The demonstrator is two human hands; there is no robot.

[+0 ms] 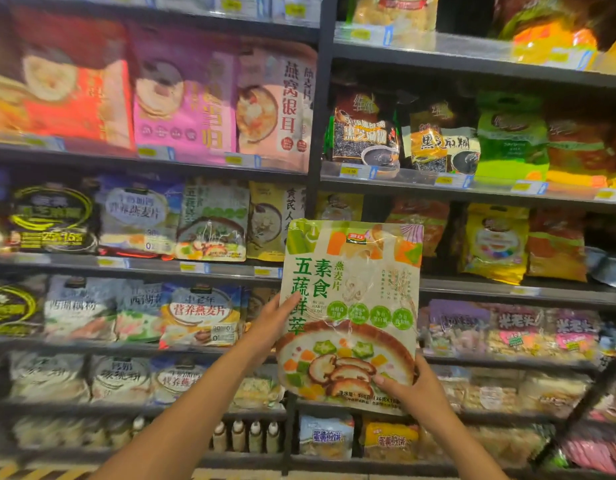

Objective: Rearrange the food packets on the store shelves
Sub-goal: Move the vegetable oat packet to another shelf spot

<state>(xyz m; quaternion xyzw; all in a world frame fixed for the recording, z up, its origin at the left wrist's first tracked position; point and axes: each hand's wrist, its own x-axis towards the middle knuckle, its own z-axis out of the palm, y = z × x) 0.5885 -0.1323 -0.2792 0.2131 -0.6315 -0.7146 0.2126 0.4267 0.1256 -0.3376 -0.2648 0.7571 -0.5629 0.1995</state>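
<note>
A large flat oatmeal packet (355, 299), cream and green with a printed bowl of vegetables and mushrooms, is held upright in front of the shelves. My left hand (275, 323) grips its left edge, thumb on the front. My right hand (410, 389) holds its lower right corner, thumb pressed on the front. A matching packet (213, 220) stands on the left bay's middle shelf. The held packet hides part of the black upright post between the two bays.
Shelves (507, 289) full of food packets fill the view: red and pink bags (182, 98) top left, black sesame bags (365, 133) top right, yellow bags (493, 244) to the right. Small bottles (244, 434) stand on the lowest left shelf.
</note>
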